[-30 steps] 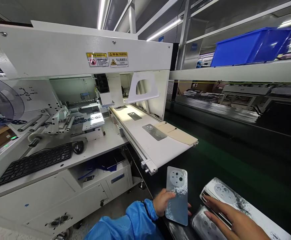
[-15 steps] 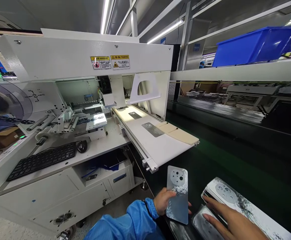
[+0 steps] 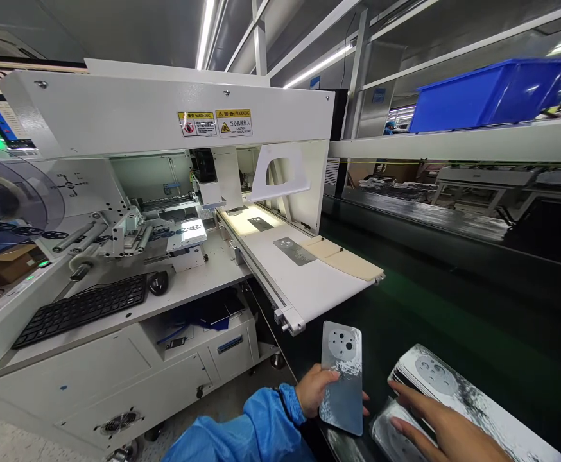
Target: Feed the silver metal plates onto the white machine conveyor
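Note:
My left hand [image 3: 315, 389] grips a grey phone back cover [image 3: 342, 378] upright, thumb on its face and fingertips showing past its right edge. The cover has a round camera area with holes and a frosty pattern. My right hand [image 3: 454, 423] is open, its fingers stretched and apart. One fingertip touches the near edge of a stack of phone back covers [image 3: 473, 394]; another lies by a plastic-wrapped stack [image 3: 396, 430]. On the machine's white belt [image 3: 304, 292] lies a single cover [image 3: 294, 251], and another cover [image 3: 260, 223] sits farther in under the light.
The white machine [image 3: 165, 115] with warning labels stands ahead. A keyboard [image 3: 83, 308] and mouse [image 3: 158, 282] rest on its left ledge. Beneath the stacks runs a dark green conveyor [image 3: 429, 308]. A blue bin [image 3: 487, 96] sits on a rail at upper right.
The view has shifted very slightly. Both hands, the held cover and the covers on the belt stay practically where they were.

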`<state>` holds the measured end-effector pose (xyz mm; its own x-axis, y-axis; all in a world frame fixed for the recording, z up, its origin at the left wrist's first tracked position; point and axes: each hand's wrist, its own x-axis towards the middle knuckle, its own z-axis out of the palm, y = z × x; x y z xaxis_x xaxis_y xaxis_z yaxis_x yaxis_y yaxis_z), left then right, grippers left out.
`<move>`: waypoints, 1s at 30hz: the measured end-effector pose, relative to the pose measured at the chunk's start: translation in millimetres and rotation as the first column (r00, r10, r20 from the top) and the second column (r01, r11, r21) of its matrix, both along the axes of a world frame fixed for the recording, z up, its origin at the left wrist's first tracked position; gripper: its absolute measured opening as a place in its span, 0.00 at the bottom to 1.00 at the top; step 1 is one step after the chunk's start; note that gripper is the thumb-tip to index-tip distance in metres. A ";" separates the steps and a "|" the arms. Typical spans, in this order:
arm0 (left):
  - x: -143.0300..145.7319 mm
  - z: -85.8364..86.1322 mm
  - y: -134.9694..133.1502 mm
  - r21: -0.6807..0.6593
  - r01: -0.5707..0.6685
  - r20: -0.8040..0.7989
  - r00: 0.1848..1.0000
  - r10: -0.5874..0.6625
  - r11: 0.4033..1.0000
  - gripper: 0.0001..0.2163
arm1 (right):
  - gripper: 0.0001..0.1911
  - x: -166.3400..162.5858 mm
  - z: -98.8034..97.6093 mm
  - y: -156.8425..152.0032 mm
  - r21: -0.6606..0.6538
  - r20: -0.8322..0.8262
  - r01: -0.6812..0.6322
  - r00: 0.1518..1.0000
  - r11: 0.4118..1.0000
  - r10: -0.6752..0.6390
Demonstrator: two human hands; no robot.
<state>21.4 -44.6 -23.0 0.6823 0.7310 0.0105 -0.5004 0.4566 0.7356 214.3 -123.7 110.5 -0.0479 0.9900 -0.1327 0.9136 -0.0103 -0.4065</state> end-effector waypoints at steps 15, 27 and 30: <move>-2.8 1.9 -1.1 -0.050 -0.004 0.014 1.000 0.005 0.999 0.23 | 0.30 -2.2 -2.1 2.8 0.001 0.010 -0.007 1.000 1.000 0.007; -0.4 3.8 -2.3 -0.028 -0.013 0.020 1.000 0.013 1.000 0.25 | 0.32 -1.0 -3.1 2.9 -0.028 -0.014 -0.017 1.000 0.999 0.016; -1.2 5.0 -2.9 -0.017 0.002 0.028 1.000 -0.001 1.000 0.27 | 0.32 -1.6 -2.9 2.5 -0.025 -0.003 -0.013 1.000 1.000 0.013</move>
